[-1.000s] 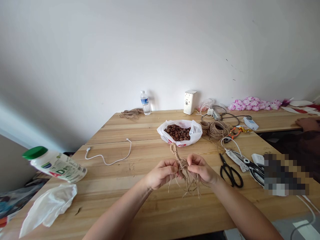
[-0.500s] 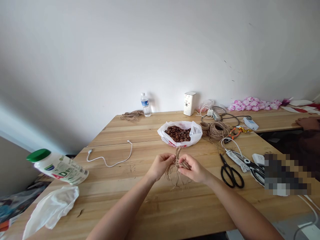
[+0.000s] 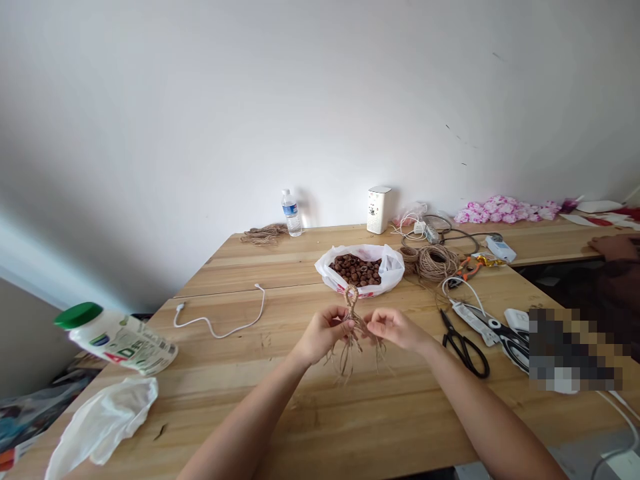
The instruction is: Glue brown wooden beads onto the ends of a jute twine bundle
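A bundle of brown jute twine [image 3: 351, 308] is held up between my hands, with a braided loop at its top and loose strands hanging below. My left hand [image 3: 327, 333] is closed on it just under the loop, thumb pressed across the cords. On the other side my right hand [image 3: 393, 329] pinches some strands at the bundle's right. Just behind them stands a white plastic bag [image 3: 393, 272] full of small brown nut-like pieces [image 3: 357, 269]. Black-handled scissors [image 3: 465, 347] lie to the right of my right hand.
Twine rolls [image 3: 436, 263], orange-handled pliers [image 3: 467, 270], a power strip [image 3: 475, 323] and cables lie right. A white cable [image 3: 220, 331], a green-capped bottle [image 3: 123, 340] and a crumpled bag [image 3: 105, 420] are left. A water bottle [image 3: 291, 215] stands at the back. Another person's hand [image 3: 614, 247] rests far right.
The twine's top has turned so its loop now shows open. My left thumb has moved lower across the cords, and my right hand has shifted slightly right and up with its strands.
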Motion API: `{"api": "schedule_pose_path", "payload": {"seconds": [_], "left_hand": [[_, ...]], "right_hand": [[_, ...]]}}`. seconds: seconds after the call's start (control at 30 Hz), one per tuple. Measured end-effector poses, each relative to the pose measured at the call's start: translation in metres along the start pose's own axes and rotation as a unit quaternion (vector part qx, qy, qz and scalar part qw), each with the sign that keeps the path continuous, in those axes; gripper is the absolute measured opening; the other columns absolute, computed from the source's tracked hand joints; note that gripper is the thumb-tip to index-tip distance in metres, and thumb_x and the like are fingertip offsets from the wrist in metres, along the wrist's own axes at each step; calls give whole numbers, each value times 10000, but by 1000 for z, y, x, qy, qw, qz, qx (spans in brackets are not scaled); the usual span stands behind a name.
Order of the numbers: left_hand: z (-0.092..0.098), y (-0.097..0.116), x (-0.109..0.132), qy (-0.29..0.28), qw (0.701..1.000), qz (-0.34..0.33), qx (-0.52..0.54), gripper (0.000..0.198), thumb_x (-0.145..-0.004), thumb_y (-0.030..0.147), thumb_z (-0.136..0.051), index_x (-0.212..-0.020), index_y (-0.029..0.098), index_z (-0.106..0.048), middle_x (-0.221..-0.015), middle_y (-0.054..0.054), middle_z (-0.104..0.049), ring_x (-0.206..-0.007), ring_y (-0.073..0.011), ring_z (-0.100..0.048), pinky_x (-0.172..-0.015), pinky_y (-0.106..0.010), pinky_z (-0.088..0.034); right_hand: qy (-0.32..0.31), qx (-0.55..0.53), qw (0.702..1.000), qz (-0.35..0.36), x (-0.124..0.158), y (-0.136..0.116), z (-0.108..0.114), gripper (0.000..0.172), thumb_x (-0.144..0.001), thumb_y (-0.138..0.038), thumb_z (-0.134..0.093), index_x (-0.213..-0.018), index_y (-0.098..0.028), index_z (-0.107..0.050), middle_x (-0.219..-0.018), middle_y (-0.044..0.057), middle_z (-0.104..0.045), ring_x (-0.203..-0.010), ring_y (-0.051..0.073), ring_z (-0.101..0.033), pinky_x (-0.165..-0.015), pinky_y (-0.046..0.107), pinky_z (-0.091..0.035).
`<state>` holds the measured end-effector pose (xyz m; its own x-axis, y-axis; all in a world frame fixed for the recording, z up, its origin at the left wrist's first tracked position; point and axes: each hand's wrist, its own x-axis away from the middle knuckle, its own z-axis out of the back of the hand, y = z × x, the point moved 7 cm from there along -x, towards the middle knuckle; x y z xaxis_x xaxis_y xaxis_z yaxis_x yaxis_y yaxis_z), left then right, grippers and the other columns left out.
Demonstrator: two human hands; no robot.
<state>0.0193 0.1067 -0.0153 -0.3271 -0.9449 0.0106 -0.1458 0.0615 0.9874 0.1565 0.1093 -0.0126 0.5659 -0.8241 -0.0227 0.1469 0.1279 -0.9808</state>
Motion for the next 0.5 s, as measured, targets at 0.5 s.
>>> {"api": "schedule_pose_path", "payload": {"seconds": [0.5], "left_hand": [[-6, 3, 8, -45, 996, 69, -16, 293, -684, 413, -655, -671, 133, -573, -604, -22, -607, -566, -126, -562, -560, -238, -398]], "right_hand": [[148, -94, 984, 4, 3, -5, -6, 344, -738, -455, -632, -607, -167, -497, -457, -53, -454, -382, 87, -422, -367, 208, -338]]}}
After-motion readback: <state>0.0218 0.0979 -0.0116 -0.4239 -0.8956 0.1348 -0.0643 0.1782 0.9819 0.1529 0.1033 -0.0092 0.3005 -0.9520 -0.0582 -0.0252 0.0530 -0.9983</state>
